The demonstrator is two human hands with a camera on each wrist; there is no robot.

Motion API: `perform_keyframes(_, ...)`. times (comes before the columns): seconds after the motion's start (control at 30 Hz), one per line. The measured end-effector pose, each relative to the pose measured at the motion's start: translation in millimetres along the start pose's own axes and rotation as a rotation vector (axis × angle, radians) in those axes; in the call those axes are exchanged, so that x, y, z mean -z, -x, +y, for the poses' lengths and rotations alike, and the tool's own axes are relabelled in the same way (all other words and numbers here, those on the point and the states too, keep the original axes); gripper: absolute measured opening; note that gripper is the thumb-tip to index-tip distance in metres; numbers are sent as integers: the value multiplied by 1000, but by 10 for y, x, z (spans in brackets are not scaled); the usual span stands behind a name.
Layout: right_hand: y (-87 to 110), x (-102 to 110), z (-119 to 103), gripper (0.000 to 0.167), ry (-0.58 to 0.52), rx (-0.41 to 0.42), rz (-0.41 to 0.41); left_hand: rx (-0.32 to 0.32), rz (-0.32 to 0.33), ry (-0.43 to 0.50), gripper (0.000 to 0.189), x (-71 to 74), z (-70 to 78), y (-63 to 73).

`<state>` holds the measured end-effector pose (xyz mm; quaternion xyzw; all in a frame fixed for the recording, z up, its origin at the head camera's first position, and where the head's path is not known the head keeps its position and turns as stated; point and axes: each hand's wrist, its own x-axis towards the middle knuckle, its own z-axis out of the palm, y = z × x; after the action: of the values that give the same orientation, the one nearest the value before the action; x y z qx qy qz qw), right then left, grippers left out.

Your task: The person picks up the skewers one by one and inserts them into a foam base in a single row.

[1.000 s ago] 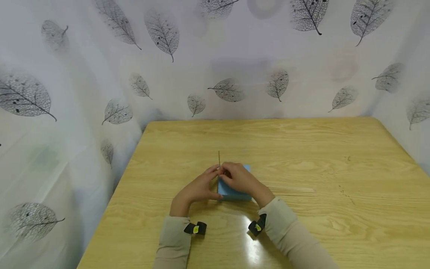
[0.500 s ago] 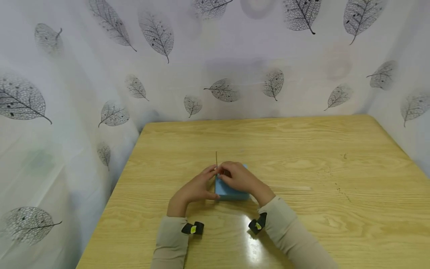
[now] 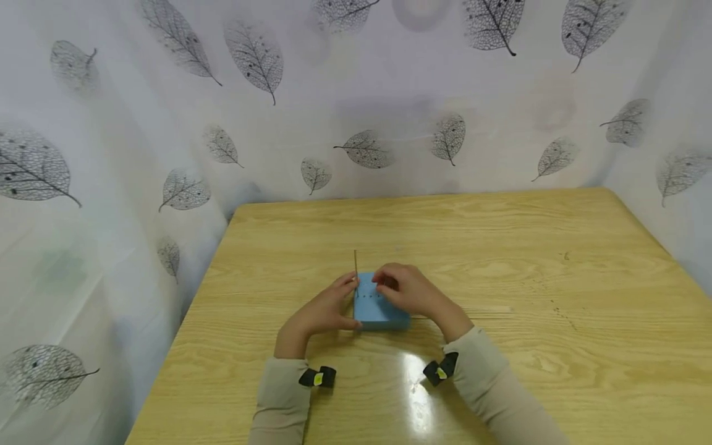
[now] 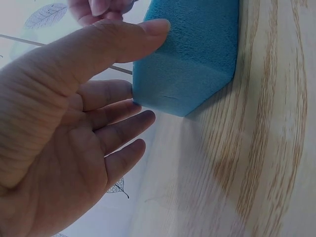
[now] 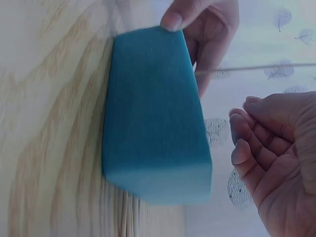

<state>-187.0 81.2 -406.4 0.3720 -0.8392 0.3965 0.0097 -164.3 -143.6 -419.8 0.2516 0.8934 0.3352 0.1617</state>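
A light blue foam block [image 3: 381, 314] lies on the table, with a row of small dark holes across its top. My left hand [image 3: 325, 309] steadies its left side, the thumb at the near corner and fingers along the side, as the left wrist view shows on the block [image 4: 197, 54]. A thin brown stick [image 3: 355, 262] stands upright from the block's left part, beside my left fingertips. Over the top hovers my right hand [image 3: 414, 292]. In the right wrist view that hand [image 5: 276, 138] has loosely curled fingers with nothing between them, apart from the block [image 5: 153, 103].
Several thin sticks [image 3: 489, 312] lie on the wood-grain table [image 3: 556, 247] to the right of the block, partly hidden behind my right wrist. A white curtain [image 3: 389, 74] with a leaf print hangs behind the table and along its sides.
My right hand has left the upright stick and moved right, which uncovers the holes in the block's top. My left hand stays at the block. The head view has shifted slightly.
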Motion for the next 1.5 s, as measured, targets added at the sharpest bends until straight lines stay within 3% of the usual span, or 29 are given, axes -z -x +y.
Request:
perform_keyframes(0.37, 186, 178, 153, 11, -8, -17, 84, 6, 5, -17, 90, -3, 8, -15)
perform_keyframes(1.07, 659, 578, 467, 13, 42, -244, 127, -10, -19, 27, 91, -8, -77, -10)
perform_keyframes(1.5, 962, 794, 609, 14, 100, -356, 122, 5, -24, 27, 91, 16, -40, 3)
